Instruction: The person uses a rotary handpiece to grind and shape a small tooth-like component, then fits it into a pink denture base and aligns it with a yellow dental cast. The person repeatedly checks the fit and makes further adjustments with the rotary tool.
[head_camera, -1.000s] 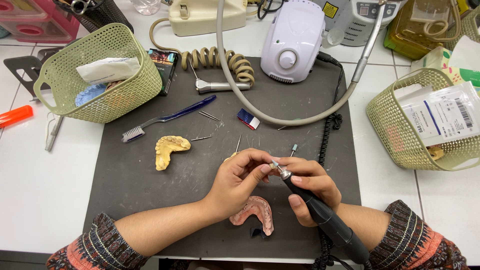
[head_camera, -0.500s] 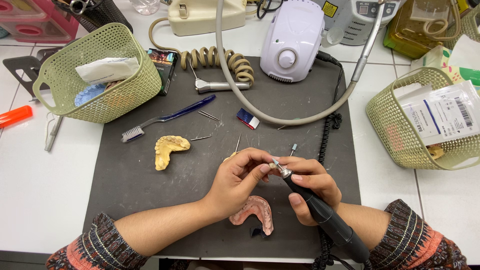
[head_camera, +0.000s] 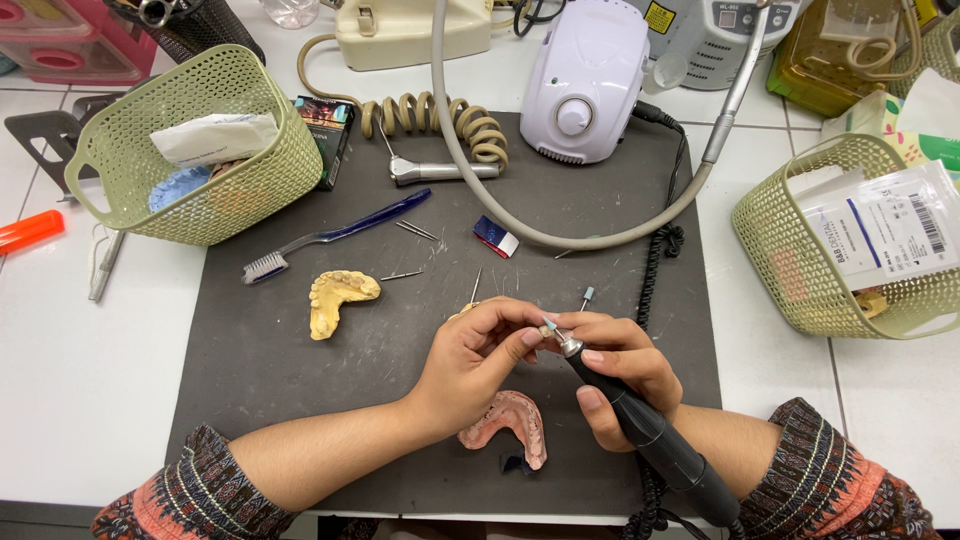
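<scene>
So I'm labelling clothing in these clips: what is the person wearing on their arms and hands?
Both hands, left hand and right hand, are bare: no gloves, rings or watch show. The forearms are uncovered. Each arm has a pushed-up sleeve, left sleeve and right sleeve, in a dense woven-look pattern of orange, red, dark and pale tones.

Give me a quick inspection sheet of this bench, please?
Surface: dark grey mat on white tiled bench.
Job's things: black rotary handpiece; small pale bur tip; pink denture on the mat.
Clutter: yellow plaster tooth cast, blue toothbrush, loose burs.
Hands: left hand pinches at the tip; right hand grips the handpiece.
Cables: grey hose, black coiled cord.
Surroundings: green mesh baskets, white control box.
</scene>
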